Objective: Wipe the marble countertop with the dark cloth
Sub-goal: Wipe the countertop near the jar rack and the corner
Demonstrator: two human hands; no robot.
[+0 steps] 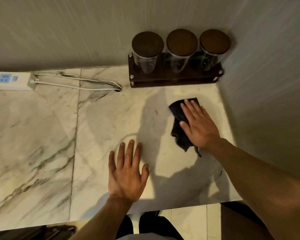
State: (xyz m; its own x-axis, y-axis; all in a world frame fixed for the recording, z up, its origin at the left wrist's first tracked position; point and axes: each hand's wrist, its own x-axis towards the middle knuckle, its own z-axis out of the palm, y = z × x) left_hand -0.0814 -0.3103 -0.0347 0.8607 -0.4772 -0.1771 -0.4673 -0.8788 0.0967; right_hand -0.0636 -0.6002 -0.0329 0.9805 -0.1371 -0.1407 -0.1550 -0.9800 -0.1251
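The dark cloth [178,134] lies crumpled on the white veined marble countertop [100,129], toward its right end. My right hand [198,124] rests flat on top of the cloth, fingers together and pointing away from me, covering most of it. My left hand [127,172] lies palm down on bare marble nearer the front edge, fingers spread, holding nothing. The cloth's lower corner and a loose thread stick out beside my right wrist.
A dark wooden rack [176,80] with three lidded glass jars [181,51] stands in the back right corner against the walls. A white power strip [10,81] and its cables [80,84] lie at the back left. The counter's front edge [163,206] runs near my body.
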